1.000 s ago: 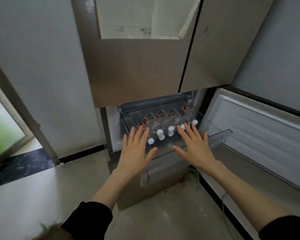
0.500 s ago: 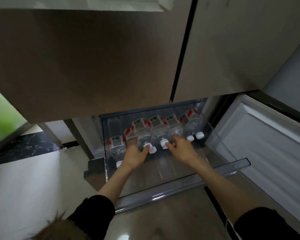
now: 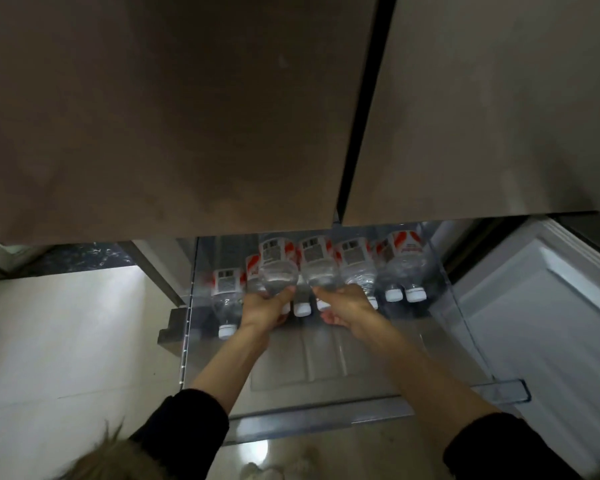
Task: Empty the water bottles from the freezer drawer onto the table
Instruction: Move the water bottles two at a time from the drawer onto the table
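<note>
We took this for a home kitchen. We stood at a tall fridge with two brown doors (image 3: 174, 116) closed above and a clear freezer drawer (image 3: 361, 410) pulled out below, with water bottles (image 3: 317, 268) lying in a row inside. Pale glossy floor tiles (image 3: 66, 341) and a dark marble threshold strip (image 3: 84, 256) suggested a dwelling.

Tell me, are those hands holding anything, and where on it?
Yes. The left hand grips one water bottle at its neck end near the cap; the right hand grips the next bottle the same way, both in the drawer.
</note>
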A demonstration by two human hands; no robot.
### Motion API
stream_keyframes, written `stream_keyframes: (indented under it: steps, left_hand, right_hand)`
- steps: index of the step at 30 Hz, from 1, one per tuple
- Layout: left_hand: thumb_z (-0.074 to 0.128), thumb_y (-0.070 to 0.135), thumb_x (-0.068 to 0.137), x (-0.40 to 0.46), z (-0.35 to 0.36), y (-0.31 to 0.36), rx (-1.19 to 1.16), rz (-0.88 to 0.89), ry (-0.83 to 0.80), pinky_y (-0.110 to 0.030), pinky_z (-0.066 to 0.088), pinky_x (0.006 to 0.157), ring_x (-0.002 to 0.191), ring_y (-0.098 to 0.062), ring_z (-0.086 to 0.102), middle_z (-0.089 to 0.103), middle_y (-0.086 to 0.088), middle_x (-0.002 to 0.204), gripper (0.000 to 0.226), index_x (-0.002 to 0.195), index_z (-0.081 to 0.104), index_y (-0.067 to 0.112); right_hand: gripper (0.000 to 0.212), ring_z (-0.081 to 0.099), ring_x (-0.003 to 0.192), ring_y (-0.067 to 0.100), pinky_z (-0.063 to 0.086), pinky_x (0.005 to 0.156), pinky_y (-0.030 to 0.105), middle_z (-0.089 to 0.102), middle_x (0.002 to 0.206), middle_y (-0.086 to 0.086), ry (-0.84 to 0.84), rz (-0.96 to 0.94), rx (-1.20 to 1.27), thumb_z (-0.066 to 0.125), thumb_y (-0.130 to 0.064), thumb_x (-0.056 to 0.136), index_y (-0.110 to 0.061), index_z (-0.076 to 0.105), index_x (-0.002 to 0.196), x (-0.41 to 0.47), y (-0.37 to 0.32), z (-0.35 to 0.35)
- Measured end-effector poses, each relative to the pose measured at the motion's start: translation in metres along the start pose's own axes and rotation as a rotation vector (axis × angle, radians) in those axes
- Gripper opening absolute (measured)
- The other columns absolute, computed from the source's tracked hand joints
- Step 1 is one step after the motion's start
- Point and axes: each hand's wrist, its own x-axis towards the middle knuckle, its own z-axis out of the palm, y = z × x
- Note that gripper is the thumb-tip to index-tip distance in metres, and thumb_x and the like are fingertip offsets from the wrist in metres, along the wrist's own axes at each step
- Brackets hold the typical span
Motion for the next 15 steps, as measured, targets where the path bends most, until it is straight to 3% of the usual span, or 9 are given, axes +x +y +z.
stream_keyframes:
  steps: [3,5,7,9,11,13,15]
  left_hand:
    - [0.071,0.028,0.078,-0.005,-0.012,-0.001,0.145,0.067,0.133,-0.035,0.053,0.074,0.083,-0.022,0.061,0.065,-0.012,0.097,0.038,0.104,0.054,0.005]
    - [0.068,0.026,0.080,-0.019,-0.020,0.004,0.205,0.167,0.223,-0.034,0.049,0.078,0.088,-0.023,0.058,0.059,-0.007,0.101,0.048,0.115,0.043,0.003]
    - [0.065,0.025,0.082,-0.036,-0.028,0.009,0.263,0.299,0.248,-0.039,0.052,0.078,0.086,-0.027,0.059,0.056,-0.007,0.097,0.048,0.115,0.037,0.005]
    - [0.064,0.027,0.082,-0.051,-0.037,0.015,0.329,0.422,0.249,-0.045,0.055,0.073,0.081,-0.029,0.061,0.058,-0.009,0.093,0.042,0.109,0.038,0.009]
    - [0.063,0.030,0.083,-0.065,-0.048,0.021,0.394,0.536,0.275,-0.045,0.054,0.070,0.077,-0.029,0.060,0.056,-0.008,0.088,0.035,0.100,0.038,0.012]
    - [0.062,0.030,0.084,-0.076,-0.059,0.030,0.443,0.651,0.292,-0.037,0.051,0.064,0.075,-0.025,0.057,0.053,-0.006,0.086,0.031,0.096,0.038,0.015]
    - [0.060,0.031,0.085,-0.085,-0.068,0.042,0.475,0.766,0.291,-0.028,0.045,0.060,0.075,-0.020,0.055,0.054,-0.006,0.087,0.028,0.094,0.037,0.017]
  right_hand:
    - [0.031,0.055,0.058,0.013,0.050,0.056,0.023,0.064,0.084,0.008,0.006,-0.034,-0.030,0.066,-0.030,0.084,-0.004,0.062,0.101,-0.012,0.000,-0.006]
    - [0.022,0.050,0.053,0.009,0.040,0.045,0.017,0.057,0.067,0.000,0.033,-0.100,-0.106,0.064,-0.031,0.084,-0.011,0.058,0.077,-0.023,0.000,-0.011]
    - [0.029,0.048,0.054,0.007,0.034,0.046,0.019,0.052,0.058,-0.003,0.101,-0.180,-0.208,0.064,-0.031,0.084,-0.017,0.050,0.063,-0.037,0.001,-0.017]
    - [0.028,0.051,0.059,0.011,0.035,0.050,0.024,0.052,0.062,-0.002,0.201,-0.269,-0.296,0.063,-0.034,0.082,-0.015,0.050,0.066,-0.053,0.001,-0.021]
    - [0.030,0.057,0.073,0.022,0.041,0.059,0.029,0.058,0.078,0.004,0.308,-0.344,-0.365,0.061,-0.037,0.082,-0.008,0.052,0.087,-0.071,-0.001,-0.026]
    - [0.040,0.058,0.085,0.029,0.045,0.067,0.033,0.061,0.093,0.012,0.402,-0.409,-0.405,0.058,-0.039,0.083,-0.005,0.047,0.102,-0.088,-0.005,-0.032]
    - [0.036,0.057,0.084,0.029,0.045,0.067,0.035,0.063,0.095,0.013,0.476,-0.506,-0.446,0.058,-0.040,0.083,-0.009,0.046,0.097,-0.103,-0.011,-0.037]
